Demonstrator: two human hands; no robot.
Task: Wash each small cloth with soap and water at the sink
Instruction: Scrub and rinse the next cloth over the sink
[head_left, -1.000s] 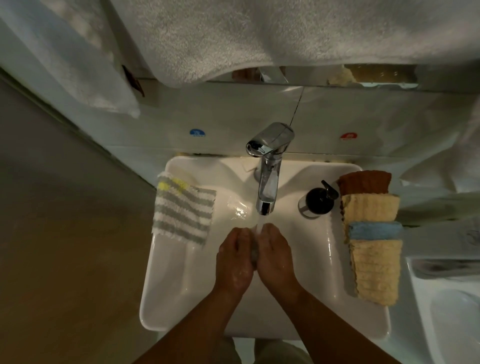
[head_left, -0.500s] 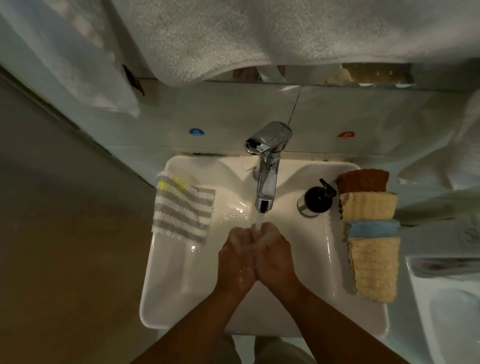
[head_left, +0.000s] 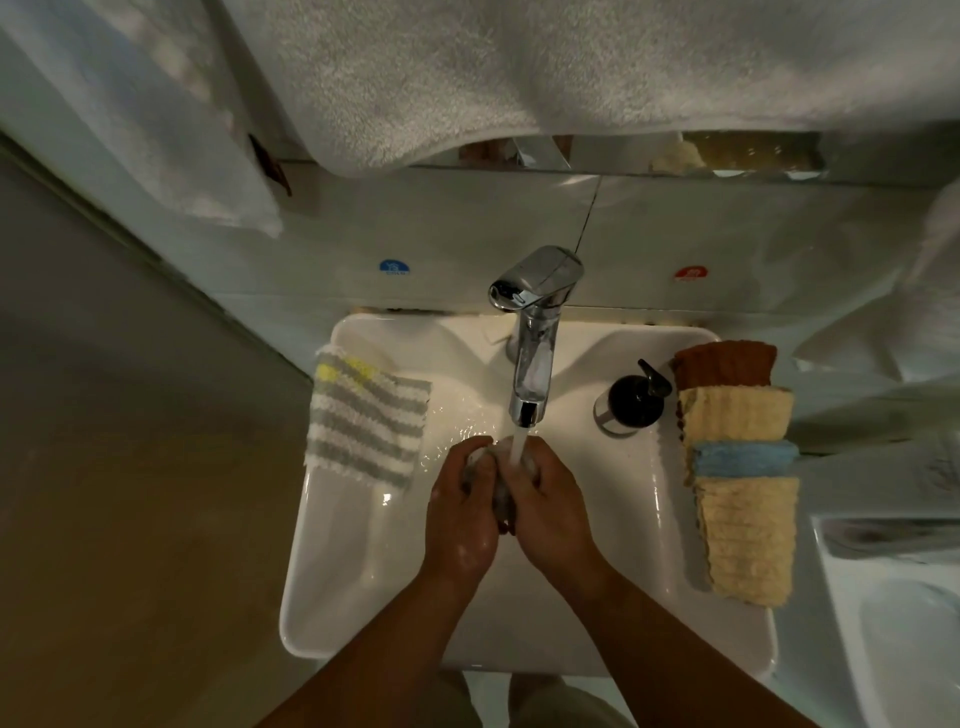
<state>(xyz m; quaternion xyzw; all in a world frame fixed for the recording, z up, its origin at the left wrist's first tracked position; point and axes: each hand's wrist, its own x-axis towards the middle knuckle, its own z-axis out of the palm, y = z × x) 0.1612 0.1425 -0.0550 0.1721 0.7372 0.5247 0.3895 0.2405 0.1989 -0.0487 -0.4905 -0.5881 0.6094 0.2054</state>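
Note:
My left hand (head_left: 460, 512) and my right hand (head_left: 550, 506) are pressed together over the white sink (head_left: 353, 571), squeezing a small wet grey cloth (head_left: 501, 496) between them. Water runs from the chrome tap (head_left: 532, 332) onto the cloth and my fingers. Soap suds cling to my left hand. A grey and white striped cloth (head_left: 363, 421) with a yellow patch hangs over the sink's left rim. On the right rim lies a row of folded cloths (head_left: 740, 467): one brown, two yellow, one blue. A black soap dispenser (head_left: 631, 402) stands beside them.
A large white towel (head_left: 519, 73) hangs above the tap, and another white towel (head_left: 156, 130) hangs at the upper left. Blue and red stickers mark the wall behind the tap. A second white basin (head_left: 904, 623) shows at the right edge.
My hands have moved slightly up under the stream and opened a little, so the grey cloth between them now shows. The water keeps running.

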